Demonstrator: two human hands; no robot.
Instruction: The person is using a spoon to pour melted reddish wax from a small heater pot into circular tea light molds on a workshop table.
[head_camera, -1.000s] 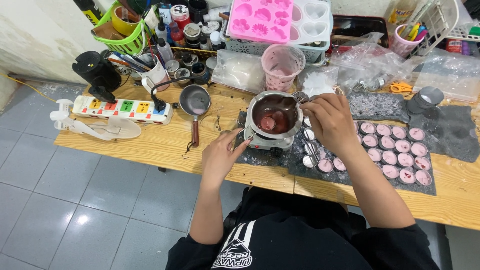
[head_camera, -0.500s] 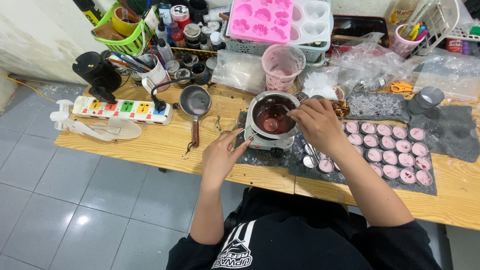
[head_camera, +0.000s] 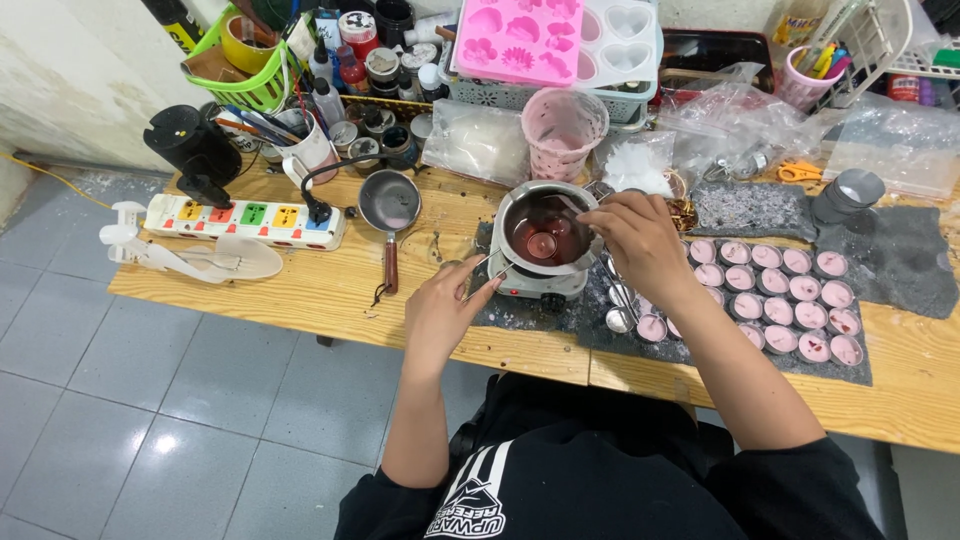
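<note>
A round steel melting pot (head_camera: 545, 232) holding dark red liquid wax sits on a small white electric hotplate (head_camera: 535, 283) near the middle of the wooden plank tabletop (head_camera: 300, 290). The right hand (head_camera: 640, 235) hovers at the pot's right rim, its grip pinched together on something too small to make out. The left hand (head_camera: 440, 310) rests by the hotplate's left side, fingers closed on the thin metal handle (head_camera: 480, 283) that reaches out from the pot.

Right of the pot, rows of small round tins filled with pink wax (head_camera: 775, 295) lie on a dark grey mat (head_camera: 900, 255). A small steel saucepan with a brown handle (head_camera: 390, 215) and a white power strip with coloured sockets (head_camera: 245, 220) lie to the left. Behind stand a pink plastic cup (head_camera: 563, 130), a pink silicone mould (head_camera: 520, 38), clear plastic bags (head_camera: 480, 140) and a green basket (head_camera: 245, 60) cut off by the top edge. The floor is grey tile (head_camera: 150, 400).
</note>
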